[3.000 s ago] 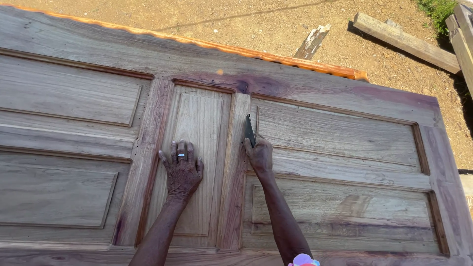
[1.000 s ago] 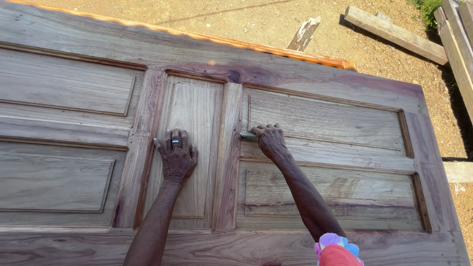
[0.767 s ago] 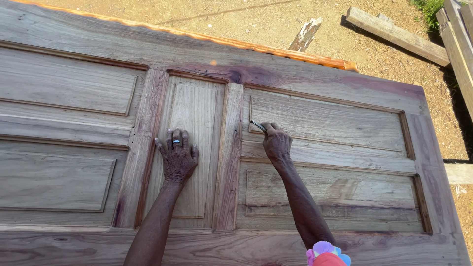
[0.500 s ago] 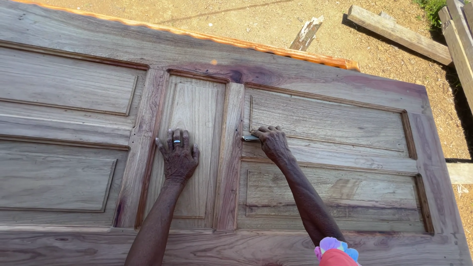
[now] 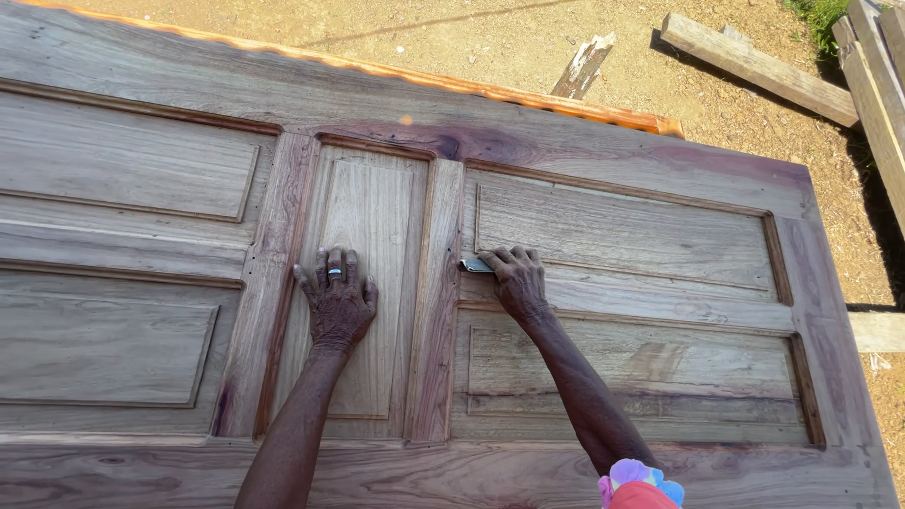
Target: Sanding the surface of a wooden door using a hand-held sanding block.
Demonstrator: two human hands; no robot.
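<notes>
A large unfinished panelled door of grey-brown and purple-streaked wood (image 5: 603,155) is laid flat and fills almost the whole view; it is judged to be heavy and stiff, with a dry, rough surface that does not slip under a palm. It would be best steadied by pressing on a flat panel or a rail, not lifted by one edge.

On the left, the left hand (image 5: 337,300) is spread wide and flat, palm down, on the narrow upright middle panel (image 5: 372,212). Nothing is held by it; a ring is worn on one finger. It only presses on the wood.

Just to the right of the upright wooden stile (image 5: 440,283), the right hand (image 5: 516,280) is closed around a small flat metal scraper blade (image 5: 474,266). Only the short end of the blade is seen beyond the fingers (image 5: 495,257); it lies against the lower edge of the upper right panel, close to the stile. The blade is judged thin, hard and light, with sharp edges, so it is best gripped by its flat sides near the back, as is done here.

Behind the door, a strip of orange corrugated sheet (image 5: 528,97) is seen, and loose weathered wooden planks (image 5: 754,64) lie on the sandy ground (image 5: 490,42) at the upper right.
</notes>
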